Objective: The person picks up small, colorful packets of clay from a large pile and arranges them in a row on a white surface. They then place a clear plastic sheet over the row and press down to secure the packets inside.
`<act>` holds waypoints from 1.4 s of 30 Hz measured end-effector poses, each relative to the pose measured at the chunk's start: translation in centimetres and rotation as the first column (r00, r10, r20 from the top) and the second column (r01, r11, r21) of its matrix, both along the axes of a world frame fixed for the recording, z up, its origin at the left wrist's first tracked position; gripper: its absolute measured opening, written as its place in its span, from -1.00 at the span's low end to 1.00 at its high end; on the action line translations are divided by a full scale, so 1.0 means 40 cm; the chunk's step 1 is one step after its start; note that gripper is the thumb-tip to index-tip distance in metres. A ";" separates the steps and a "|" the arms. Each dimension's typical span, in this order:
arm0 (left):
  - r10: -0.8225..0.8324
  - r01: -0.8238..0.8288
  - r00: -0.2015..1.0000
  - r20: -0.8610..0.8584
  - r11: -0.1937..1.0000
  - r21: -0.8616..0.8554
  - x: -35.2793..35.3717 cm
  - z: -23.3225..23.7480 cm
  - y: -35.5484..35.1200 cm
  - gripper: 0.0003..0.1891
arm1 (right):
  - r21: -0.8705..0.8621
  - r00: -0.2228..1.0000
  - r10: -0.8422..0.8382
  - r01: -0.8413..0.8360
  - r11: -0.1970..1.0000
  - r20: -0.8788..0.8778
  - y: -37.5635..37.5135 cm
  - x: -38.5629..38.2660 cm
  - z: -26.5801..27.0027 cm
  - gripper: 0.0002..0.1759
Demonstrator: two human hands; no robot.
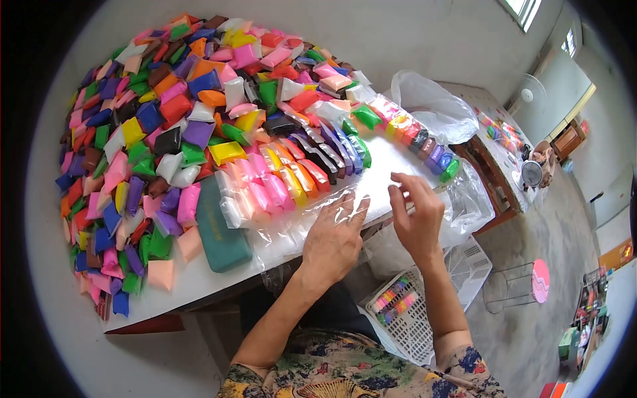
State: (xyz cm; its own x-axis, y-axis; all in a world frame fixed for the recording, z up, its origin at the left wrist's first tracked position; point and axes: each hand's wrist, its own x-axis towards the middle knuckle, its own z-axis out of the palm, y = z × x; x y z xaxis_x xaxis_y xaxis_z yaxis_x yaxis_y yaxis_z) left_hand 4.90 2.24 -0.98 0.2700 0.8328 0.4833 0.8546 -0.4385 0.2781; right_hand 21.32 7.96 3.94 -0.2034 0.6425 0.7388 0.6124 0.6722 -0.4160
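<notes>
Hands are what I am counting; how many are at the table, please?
2: the left hand lies on clear plastic film, the right hand near the white table.

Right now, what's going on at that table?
A person's left hand lies flat on clear plastic at the near edge of the white table, beside neat rows of coloured packets. The right hand is raised, fingers half curled, nothing visible in it. A loose heap of packets covers the table's left side, with a green case between heap and rows. Another lined-up strip sits to the right.
</notes>
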 end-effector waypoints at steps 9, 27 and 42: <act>-0.029 0.027 0.998 0.050 0.999 0.029 -0.006 -0.003 0.003 -0.44 | -0.237 0.976 0.080 -0.031 0.971 0.201 0.159 -0.092 0.048 -0.27; -0.027 0.031 0.995 0.100 0.999 -0.043 -0.005 -0.007 0.001 -0.44 | -0.431 0.954 0.290 -0.230 0.873 0.079 0.224 -0.060 0.047 -0.28; -0.033 0.034 0.991 0.131 0.999 -0.009 -0.002 0.006 -0.001 -0.34 | -0.238 0.881 -0.067 0.198 0.951 0.468 0.204 -0.110 0.066 -0.46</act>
